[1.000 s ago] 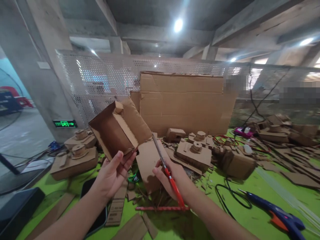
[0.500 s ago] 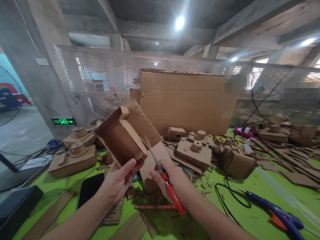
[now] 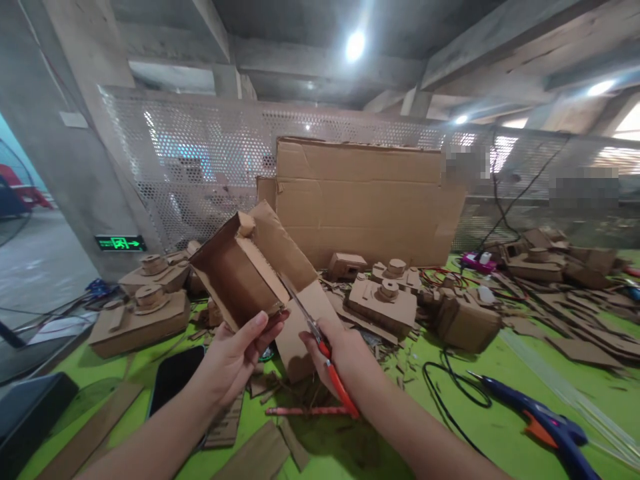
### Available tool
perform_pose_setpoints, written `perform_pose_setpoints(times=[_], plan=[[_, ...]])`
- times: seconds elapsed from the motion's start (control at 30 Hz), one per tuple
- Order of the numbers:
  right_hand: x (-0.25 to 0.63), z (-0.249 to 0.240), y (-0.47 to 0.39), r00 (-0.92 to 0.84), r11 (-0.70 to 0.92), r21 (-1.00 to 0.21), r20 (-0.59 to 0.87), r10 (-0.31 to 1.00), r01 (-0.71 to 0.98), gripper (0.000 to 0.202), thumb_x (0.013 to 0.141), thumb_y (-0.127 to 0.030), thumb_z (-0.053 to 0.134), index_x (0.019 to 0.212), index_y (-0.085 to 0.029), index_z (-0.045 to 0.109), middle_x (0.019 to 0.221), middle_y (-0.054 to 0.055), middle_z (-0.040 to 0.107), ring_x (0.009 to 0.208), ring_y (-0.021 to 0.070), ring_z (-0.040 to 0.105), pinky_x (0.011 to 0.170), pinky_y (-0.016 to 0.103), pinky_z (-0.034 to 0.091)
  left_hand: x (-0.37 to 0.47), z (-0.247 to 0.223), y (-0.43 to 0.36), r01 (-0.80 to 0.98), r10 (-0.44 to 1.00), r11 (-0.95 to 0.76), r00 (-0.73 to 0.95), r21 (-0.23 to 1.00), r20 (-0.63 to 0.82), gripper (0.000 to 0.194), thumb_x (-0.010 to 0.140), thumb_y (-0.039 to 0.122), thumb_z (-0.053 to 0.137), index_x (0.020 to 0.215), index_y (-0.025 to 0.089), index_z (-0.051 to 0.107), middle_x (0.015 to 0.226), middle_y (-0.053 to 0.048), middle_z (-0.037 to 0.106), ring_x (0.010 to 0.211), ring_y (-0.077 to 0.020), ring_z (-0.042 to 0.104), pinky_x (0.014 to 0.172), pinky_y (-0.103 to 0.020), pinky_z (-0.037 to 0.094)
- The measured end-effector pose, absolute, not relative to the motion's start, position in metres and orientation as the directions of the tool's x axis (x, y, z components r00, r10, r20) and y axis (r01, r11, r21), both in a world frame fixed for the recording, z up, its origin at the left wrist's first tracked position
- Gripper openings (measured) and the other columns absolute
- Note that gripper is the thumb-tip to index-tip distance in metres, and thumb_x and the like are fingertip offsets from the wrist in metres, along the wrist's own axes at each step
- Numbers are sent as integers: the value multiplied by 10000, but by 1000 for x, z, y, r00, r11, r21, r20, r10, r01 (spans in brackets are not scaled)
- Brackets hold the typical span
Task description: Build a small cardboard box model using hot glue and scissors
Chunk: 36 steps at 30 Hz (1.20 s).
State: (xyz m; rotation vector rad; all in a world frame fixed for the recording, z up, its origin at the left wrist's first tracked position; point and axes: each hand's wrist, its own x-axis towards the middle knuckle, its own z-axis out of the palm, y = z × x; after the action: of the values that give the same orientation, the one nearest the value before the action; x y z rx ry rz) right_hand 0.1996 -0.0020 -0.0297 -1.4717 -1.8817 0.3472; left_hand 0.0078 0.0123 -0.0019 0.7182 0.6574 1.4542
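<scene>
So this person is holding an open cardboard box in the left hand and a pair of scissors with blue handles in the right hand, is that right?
Not quite: the scissors have red handles, not blue, as the head view shows. The left hand does hold the open cardboard box, and the scissors are in the right hand.

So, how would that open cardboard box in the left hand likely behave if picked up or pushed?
Probably light for its size: the box is hollow and only the left hand grips it. Its thin walls look likely to crease under a hard squeeze. Being flat-sided and sharp-cornered, it would probably slide rather than roll.
</scene>
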Motion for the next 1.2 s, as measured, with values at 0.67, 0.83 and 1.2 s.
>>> perform_pose_setpoints(times=[0.67,0.83,1.2], plan=[[204,-27,0,-152,340,-574,351,924,745,252,964,-386,547,786,-230,633,609,-8,572,539,146,422,556,245,320,5,10,14,-601,990,-66,-139,796,-22,509,599,144,966,1080,181,804,911,-76,855,771,-236,813,694,-271,674],[202,-26,-2,-165,354,-594,350,922,723,154,933,-387,594,934,-234,615,733,11,661,629,166,524,610,239,366,9,6,16,-538,989,-136,-128,832,79,728,524,148,999,1211,180,759,976,-85,853,959,-300,804,872,-367,656],[201,-27,0,-127,255,-529,265,956,809,94,879,-236,594,809,-233,657,589,-7,570,540,154,434,547,259,279,17,11,1,-519,994,-57,-113,853,-2,767,463,222,1024,1177,122,764,989,-136,846,1021,-366,783,888,-425,650]])
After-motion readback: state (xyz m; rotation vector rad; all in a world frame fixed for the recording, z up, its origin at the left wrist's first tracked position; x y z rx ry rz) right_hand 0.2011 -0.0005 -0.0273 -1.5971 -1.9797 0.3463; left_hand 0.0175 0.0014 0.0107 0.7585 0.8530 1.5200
